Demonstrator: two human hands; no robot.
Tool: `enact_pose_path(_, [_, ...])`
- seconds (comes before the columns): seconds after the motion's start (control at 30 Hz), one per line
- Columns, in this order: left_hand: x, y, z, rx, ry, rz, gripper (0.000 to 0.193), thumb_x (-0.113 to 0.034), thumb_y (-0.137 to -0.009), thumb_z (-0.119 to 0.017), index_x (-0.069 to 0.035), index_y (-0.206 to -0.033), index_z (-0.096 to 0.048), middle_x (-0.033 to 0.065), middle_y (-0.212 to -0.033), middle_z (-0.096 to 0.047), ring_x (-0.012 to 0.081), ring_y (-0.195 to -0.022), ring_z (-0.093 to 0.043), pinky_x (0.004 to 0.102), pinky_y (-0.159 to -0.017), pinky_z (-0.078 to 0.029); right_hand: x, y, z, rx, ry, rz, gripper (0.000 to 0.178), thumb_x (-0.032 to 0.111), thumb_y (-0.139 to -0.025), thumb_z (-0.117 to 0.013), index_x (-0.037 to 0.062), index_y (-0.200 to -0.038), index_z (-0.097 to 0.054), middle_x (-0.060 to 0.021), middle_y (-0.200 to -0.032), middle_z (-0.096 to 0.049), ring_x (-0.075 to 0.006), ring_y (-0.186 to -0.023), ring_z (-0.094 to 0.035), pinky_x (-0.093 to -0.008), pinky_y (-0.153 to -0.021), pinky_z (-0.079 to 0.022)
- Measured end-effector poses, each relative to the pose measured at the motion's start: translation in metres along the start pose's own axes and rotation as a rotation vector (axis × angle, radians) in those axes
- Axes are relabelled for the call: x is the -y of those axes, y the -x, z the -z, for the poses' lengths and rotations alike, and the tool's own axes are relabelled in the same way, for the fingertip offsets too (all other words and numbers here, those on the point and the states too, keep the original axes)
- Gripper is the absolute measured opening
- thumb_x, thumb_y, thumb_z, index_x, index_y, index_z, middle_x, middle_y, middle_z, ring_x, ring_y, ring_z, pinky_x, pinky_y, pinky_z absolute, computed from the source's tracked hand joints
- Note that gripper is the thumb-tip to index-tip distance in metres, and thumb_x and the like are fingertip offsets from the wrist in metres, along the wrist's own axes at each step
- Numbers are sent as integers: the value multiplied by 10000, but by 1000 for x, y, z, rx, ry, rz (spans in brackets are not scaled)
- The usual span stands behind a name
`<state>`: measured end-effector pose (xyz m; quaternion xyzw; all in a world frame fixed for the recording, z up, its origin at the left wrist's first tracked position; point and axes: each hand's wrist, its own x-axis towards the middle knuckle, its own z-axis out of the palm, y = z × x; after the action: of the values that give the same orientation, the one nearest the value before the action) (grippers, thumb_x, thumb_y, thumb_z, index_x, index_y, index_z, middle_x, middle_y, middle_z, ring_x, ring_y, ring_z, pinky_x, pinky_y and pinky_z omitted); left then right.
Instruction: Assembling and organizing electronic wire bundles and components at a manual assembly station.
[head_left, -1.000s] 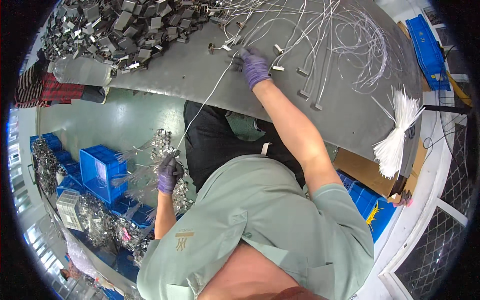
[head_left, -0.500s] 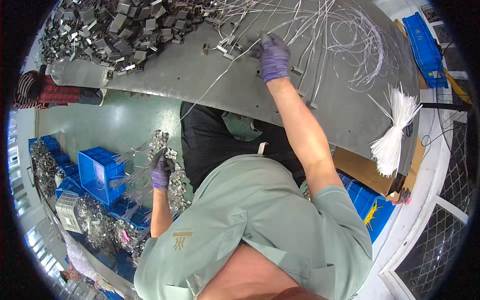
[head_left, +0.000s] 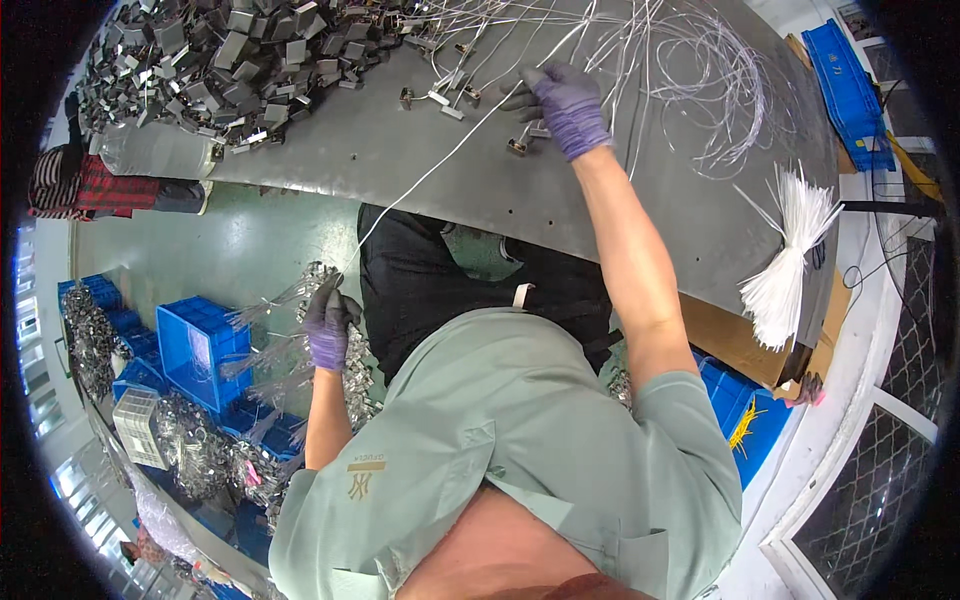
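Observation:
Both my hands wear purple gloves with dark fingertips. A thin white wire [head_left: 432, 164] runs taut and slanting between them, across the table's near edge. Low on the left, beside my thigh, my left hand [head_left: 328, 325] is closed on the wire's lower end. Over the grey table, my right hand [head_left: 563, 103] has its fingers closed around the wire, which carries on beyond it toward the far edge. Small metal-cased parts [head_left: 452, 112] with wires lie left of my right hand. Another small part [head_left: 517, 147] sits just below its fingers.
A heap of metal-cased parts [head_left: 240, 70] covers the table's far left. Coiled clear wires [head_left: 735, 90] lie at the far right, near a bundle of white strips [head_left: 790, 260]. Blue crates [head_left: 203, 350] stand on the floor at left. Another person's checked sleeve [head_left: 110, 187] shows at left.
My right hand has shifted right and slightly nearer, uncovering a small part beneath its fingers. My left hand has moved little, and the wire between the hands stays taut.

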<state>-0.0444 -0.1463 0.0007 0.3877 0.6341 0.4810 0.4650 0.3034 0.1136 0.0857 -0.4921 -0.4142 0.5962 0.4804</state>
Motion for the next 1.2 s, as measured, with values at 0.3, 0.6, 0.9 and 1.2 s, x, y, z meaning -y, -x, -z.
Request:
enact_pose_path(0.3, [-18,-4,-38,64,-1,67,350,-291,-926,-510,-13,-1134,-552,36,-629,-557,92,-490,-494,207,-451,-379,-8,13,-7,-13,-8,-19,302,176,-862,-601,-53,-1051,-548,-162,-873,-651,-227,-688,-669,-268,-525,-520])
enact_pose_path(0.6, [-41,-14,-74,157,61,154,343,-288,-933,-504,-11,-1131,-539,71,-616,-568,117,-496,-522,223,-463,-417,-16,20,-3,259,736,155,300,247,-790,-684,-26,-889,-610,-103,-726,-652,-158,-517,-588,-274,-460,-477])
enact_pose_path(0.9, [-96,-50,-108,660,-37,-18,440,-416,-914,-478,8,-969,-585,81,-667,-601,123,-538,-557,225,-475,-435,-10,68,-45,408,194,-170,264,229,-812,-663,-25,-872,-620,-116,-696,-652,-140,-492,-592,-272,-455,-485])
enact_pose_path(1.2, [-110,-82,-173,456,-16,-104,465,-361,-919,-486,6,-1204,-452,75,-817,-583,114,-605,-548,227,-532,-440,-28,59,-37,300,770,291,417,383,-819,-625,-23,-915,-623,-129,-710,-638,-207,-618,-616,-321,-598,-494])
